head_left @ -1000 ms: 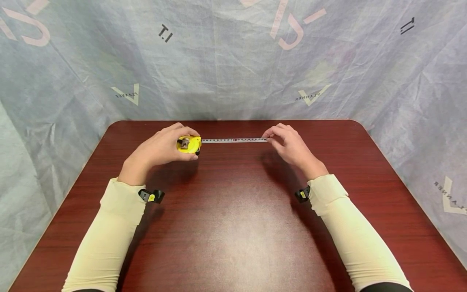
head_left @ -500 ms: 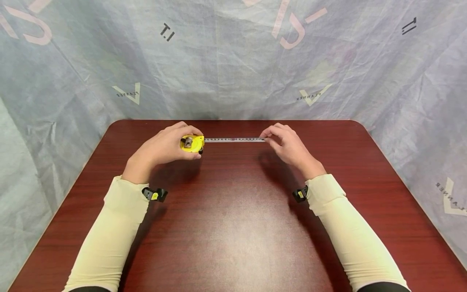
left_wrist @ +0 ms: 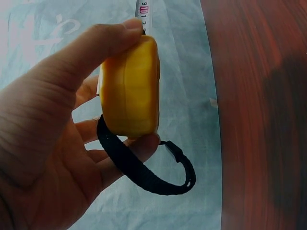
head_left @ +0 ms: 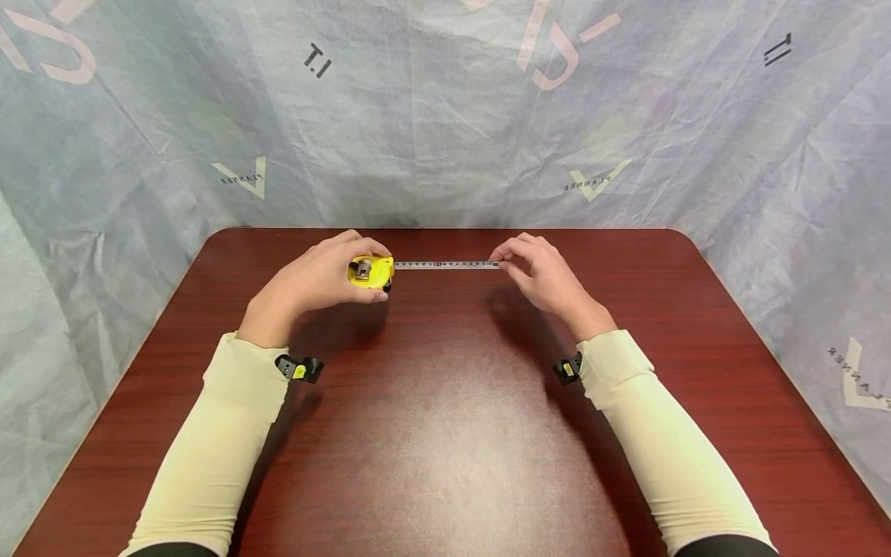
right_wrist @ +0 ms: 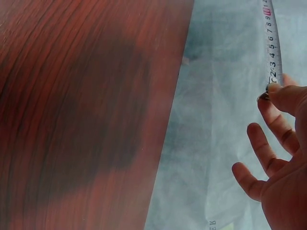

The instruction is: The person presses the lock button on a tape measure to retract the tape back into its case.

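Note:
My left hand [head_left: 313,278] grips a yellow tape measure [head_left: 376,272] by its case, thumb on one side and fingers on the other. A metal clip shows on the case in the head view, and a black wrist strap [left_wrist: 139,177] hangs from it in the left wrist view. The white blade [head_left: 445,265], with black numbers and a red ten mark, stretches straight across to the right. Its hooked end is pinched between thumb and forefinger of my right hand [head_left: 546,278]; the other right fingers are spread loosely in the right wrist view. Both hands are raised over the table.
Beneath the hands lies a dark red wood-grain table [head_left: 445,402] with rounded far corners. A pale grey printed cloth [head_left: 418,116] hangs behind it and along both sides. Each wrist wears a small black camera mount [head_left: 301,369] over a cream sleeve.
The two hands have come slightly closer together, the left moving right and the right moving left. Less of the blade shows between them, as part has run back into the case.

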Motion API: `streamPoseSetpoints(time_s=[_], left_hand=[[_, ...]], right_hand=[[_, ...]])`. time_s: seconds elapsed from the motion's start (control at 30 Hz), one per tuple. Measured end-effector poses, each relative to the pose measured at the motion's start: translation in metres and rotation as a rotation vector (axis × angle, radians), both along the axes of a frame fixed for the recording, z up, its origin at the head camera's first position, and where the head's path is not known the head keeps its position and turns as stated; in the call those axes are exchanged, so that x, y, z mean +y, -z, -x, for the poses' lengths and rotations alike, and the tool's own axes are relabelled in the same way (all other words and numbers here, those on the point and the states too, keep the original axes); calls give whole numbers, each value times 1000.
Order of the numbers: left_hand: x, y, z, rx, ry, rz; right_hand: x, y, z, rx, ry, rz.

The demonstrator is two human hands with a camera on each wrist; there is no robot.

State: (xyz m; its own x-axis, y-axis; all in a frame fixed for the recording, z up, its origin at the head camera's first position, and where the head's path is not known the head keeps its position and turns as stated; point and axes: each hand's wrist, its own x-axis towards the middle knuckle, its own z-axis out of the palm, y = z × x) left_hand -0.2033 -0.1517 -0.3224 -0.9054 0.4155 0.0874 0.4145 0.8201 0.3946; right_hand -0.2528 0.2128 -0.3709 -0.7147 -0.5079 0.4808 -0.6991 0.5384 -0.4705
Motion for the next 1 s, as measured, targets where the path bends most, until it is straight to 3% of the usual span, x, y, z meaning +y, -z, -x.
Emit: streamPoseSetpoints(time_s=[1.0], left_hand=[[13,-3,4,-3,19,-5]], right_hand=[[-16,-2,0,-13,-17,6]])
